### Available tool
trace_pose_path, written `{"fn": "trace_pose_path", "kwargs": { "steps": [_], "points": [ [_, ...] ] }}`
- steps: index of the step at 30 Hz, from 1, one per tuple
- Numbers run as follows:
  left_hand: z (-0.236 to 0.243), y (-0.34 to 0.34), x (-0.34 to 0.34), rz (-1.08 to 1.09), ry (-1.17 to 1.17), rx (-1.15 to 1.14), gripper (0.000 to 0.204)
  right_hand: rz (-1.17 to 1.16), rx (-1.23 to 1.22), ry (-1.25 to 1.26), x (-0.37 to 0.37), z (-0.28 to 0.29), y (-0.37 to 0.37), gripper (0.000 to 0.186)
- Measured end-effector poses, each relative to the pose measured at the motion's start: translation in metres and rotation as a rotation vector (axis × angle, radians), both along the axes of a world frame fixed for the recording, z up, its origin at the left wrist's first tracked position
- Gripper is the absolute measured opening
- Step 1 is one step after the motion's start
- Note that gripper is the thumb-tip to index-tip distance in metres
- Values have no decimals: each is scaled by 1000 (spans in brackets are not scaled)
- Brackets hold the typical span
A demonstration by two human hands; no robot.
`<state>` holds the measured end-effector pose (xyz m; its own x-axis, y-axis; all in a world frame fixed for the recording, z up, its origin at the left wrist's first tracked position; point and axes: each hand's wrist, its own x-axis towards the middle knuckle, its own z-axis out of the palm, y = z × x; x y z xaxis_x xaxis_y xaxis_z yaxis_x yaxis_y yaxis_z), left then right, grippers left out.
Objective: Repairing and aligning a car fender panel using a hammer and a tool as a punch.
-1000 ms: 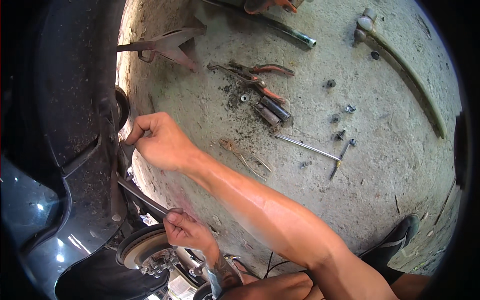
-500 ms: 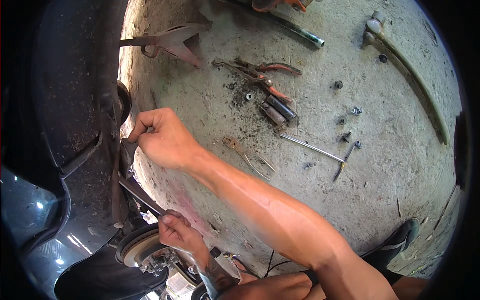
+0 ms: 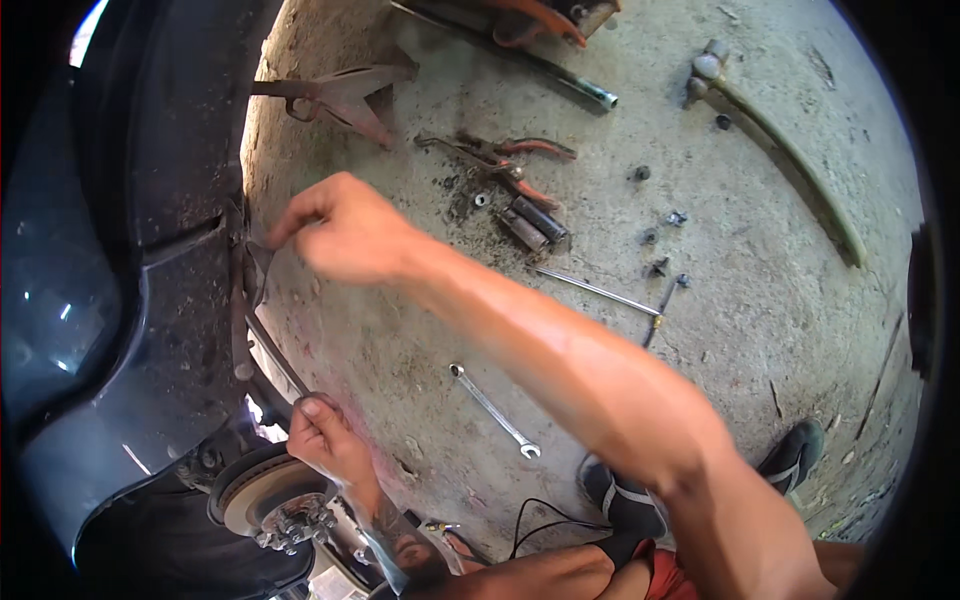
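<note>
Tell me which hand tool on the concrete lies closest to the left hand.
The silver spanner, lying alone on the floor just right of the left hand. The red-handled pliers and thin rod lie farther up.

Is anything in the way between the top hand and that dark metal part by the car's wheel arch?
Nothing visible is. The right hand already has its fingertips at the dark metal part beside the wheel arch. The left hand is lower down, near the brake disc, out of the way.

A wrench (image 3: 494, 410) lies on the concrete floor (image 3: 760, 330) right of the wheel arch (image 3: 190, 250) — pliers (image 3: 505, 160) and sockets (image 3: 530, 222) farther out, brake disc (image 3: 262, 492) lower left.
</note>
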<state>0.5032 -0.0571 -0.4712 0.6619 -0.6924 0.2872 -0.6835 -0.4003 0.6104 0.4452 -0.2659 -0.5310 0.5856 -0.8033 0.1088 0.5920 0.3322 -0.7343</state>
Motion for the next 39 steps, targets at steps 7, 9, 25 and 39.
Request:
{"fn": "trace_pose_path", "kwargs": {
  "steps": [7, 9, 25, 39],
  "points": [
    [3, 9, 6, -25, -132, 7, 44, -201, -328, 533, -112, -27, -6, 31],
    [8, 14, -3, -33, -293, 42, 44, -202, -406, 440, -102, -23, 8, 32],
    [9, 43, -38, 50, -314, -27, 44, -158, 251, 38, 45, 32, 37, 30],
    [-13, -16, -37, 137, -530, 34, 49, -186, 338, -88, 43, 30, 48, 30]
  ]
}}
